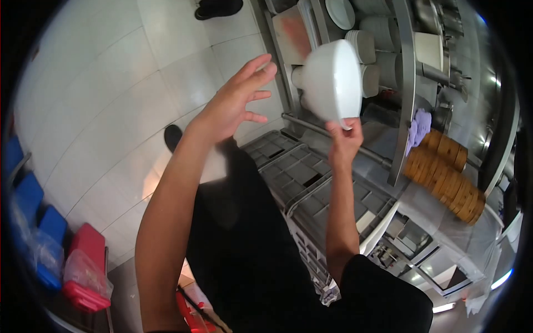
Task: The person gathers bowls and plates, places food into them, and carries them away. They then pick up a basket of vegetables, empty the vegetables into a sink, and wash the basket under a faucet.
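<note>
A large white bowl is tilted on its side in the air, its rim turned to the right. My right hand pinches the bowl's rim at its lower end. To the left of the bowl, my left hand is raised with its fingers spread and nothing in it. A gap separates that hand from the bowl. Behind the bowl, shelves hold stacked white dishes, and the bowl covers part of them.
Grey plastic crates stand beside my legs. Bamboo steamers and a purple cloth are on the right by the steel counter's edge. Red bins and blue bins are at the left. A dark shoe shows on the tiled floor.
</note>
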Tool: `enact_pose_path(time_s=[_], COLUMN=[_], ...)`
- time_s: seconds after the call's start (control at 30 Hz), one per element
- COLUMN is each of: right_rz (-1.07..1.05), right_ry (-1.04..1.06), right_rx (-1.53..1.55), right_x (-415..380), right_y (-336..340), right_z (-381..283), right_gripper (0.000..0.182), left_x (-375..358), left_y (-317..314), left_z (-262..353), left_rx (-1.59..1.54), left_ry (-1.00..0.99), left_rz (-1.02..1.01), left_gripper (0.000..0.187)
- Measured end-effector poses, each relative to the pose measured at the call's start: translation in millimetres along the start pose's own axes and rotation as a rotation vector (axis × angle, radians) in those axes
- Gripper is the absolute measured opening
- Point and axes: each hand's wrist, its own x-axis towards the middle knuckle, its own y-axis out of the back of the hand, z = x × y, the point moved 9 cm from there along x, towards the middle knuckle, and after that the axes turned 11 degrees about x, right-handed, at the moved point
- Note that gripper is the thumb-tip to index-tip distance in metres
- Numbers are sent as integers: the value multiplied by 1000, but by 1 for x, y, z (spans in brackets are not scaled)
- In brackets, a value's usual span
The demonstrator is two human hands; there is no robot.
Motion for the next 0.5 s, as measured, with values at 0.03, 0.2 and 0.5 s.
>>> enact_pose_path(time_s=[0.03, 0.2, 0.5], right_rz=[65, 392, 505], right_ry=[33, 148, 268], right_rx=[-70, -161, -227], right_x=[28, 147, 299], right_y=[28, 116, 170], right_z=[19, 49, 46], right_gripper=[27, 27, 59], left_x=[11, -5, -166], left_y=[6, 95, 230], left_z=[-11, -108, -197], left_rx=[30, 35, 536], left_ry=[33, 287, 844], left_rz=[-10, 182, 600], left_gripper=[72, 55, 51])
